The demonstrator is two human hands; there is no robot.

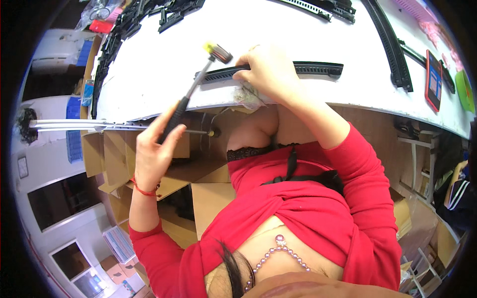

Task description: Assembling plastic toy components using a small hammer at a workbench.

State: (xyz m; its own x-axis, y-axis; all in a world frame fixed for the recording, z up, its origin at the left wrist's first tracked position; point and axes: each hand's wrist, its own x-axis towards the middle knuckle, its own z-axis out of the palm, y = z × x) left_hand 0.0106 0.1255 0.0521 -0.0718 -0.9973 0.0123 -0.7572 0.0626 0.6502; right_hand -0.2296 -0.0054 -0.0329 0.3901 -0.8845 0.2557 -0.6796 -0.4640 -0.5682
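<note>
My left hand [158, 146] is wrapped round the black grip of a small hammer [181, 107]. The hammer is tilted up over the table edge. Its head, with a yellow face on one side, is slightly blurred and hangs above the left end of a long black ribbed plastic strip [318, 68]. That strip lies crosswise near the table's front edge. My right hand [271, 72] grips it left of its middle, thumb on the near side; some fingertips are hidden behind the hand. Beneath this hand, a crumpled pale wad [248, 97] sits at the edge.
Black plastic parts [117, 42] are heaped at the white table's [149, 74] far left. More strips [385, 39] lie at the far side and right. A red-cased phone [433, 82] and a green dish [464, 89] are at the right. Cardboard boxes [211, 203] stand below the table.
</note>
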